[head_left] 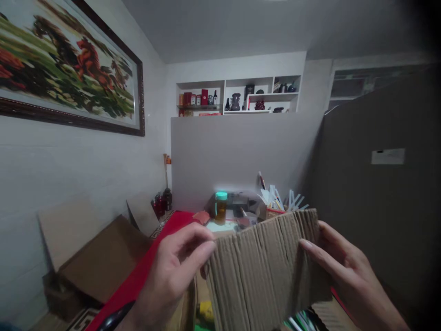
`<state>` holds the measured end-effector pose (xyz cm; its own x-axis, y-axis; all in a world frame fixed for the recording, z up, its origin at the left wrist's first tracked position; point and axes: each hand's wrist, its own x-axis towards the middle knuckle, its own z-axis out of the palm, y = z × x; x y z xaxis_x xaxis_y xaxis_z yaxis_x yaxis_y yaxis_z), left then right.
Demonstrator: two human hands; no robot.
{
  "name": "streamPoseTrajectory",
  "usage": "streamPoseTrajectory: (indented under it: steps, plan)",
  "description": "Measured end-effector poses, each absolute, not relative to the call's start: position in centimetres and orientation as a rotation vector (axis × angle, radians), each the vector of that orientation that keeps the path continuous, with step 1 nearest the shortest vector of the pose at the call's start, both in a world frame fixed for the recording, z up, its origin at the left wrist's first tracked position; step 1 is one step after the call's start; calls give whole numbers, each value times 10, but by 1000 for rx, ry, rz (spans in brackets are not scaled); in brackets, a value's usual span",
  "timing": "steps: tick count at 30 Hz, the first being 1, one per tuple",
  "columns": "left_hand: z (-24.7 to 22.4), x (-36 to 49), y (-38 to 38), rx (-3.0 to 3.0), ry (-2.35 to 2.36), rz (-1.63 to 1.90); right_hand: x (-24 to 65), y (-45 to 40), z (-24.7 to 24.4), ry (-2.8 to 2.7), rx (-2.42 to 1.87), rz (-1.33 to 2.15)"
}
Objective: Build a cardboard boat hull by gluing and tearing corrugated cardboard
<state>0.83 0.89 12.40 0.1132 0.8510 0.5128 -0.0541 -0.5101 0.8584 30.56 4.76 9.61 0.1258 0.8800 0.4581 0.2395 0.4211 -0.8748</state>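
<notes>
A creased piece of corrugated cardboard [257, 271] is held up in front of me, its ridges running roughly up and down. My left hand [175, 266] pinches its upper left edge between thumb and fingers. On the other side, my right hand [347, 266] grips the upper right part, thumb on the near face and fingers behind. Below the cardboard, a yellow object [206, 311] and some green and white thin items [299, 322] show only in part.
Behind the cardboard stand an amber bottle with a teal lid [221, 209] and a container of white strips [275, 202]. An open cardboard box [106, 257] sits at the left beside a red cloth [138, 276]. A grey panel [241, 156] rises at the back.
</notes>
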Motion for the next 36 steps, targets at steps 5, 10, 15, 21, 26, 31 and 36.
streamPoseTrajectory:
  steps: [5, 10, 15, 21, 26, 31, 36]
  plan:
    - [122, 10, 11, 1513, 691, 1234, 312, 58, 90, -1419, -1119, 634]
    - [116, 15, 17, 1303, 531, 1074, 314, 71, 80, -1436, -1159, 688]
    - [111, 21, 20, 1200, 542, 1053, 312, 80, 72, -1438, -1178, 734]
    - [105, 23, 23, 1129, 557, 1004, 301, 88, 62, -1456, -1219, 752]
    - [100, 30, 27, 1173, 529, 1058, 293, 94, 59, -1502, -1267, 618]
    - [93, 34, 37, 1314, 651, 1070, 266, 58, 84, -1578, -1311, 377]
    - [83, 40, 35, 1290, 635, 1071, 221, 4, 105, -1962, -1066, 567]
